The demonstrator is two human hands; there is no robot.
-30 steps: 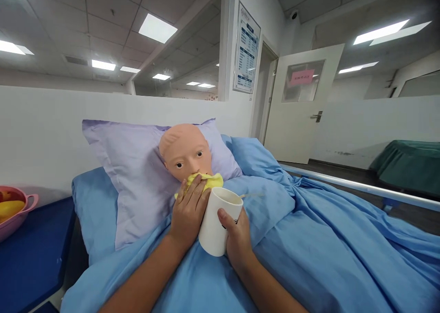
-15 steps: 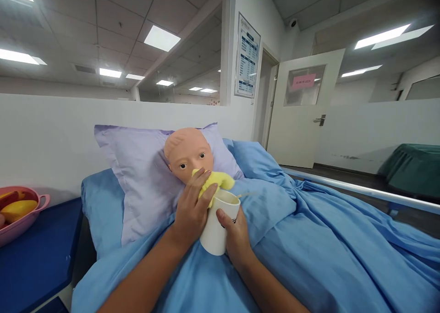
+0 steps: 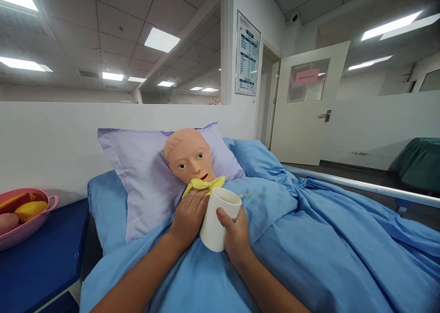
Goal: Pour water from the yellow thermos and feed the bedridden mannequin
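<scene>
A mannequin's head [image 3: 187,155] rests on the lilac pillow [image 3: 137,166], its mouth slightly open. Just below its chin lies a crumpled yellow cloth [image 3: 206,183]. My left hand [image 3: 190,214] presses on this cloth from the near side, fingers together, and covers part of it. My right hand [image 3: 237,233] is wrapped round a white cup [image 3: 213,226], thumb on the near side. The cup tilts a little, and a thin pale straw or handle [image 3: 248,194] sticks out past its rim. What is inside the cup cannot be made out.
Blue bedding [image 3: 309,239] covers the body, with a bed rail [image 3: 364,186] along the far side. At left, a pink basket [image 3: 25,239] of fruit stands on a dark blue bedside top [image 3: 44,271]. Behind are a low white wall [image 3: 68,139] and a door [image 3: 305,129] standing ajar.
My left hand has come down from the mannequin's mouth to below its chin, bringing the yellow cloth along; the mouth now shows. The cup has barely moved in my right hand.
</scene>
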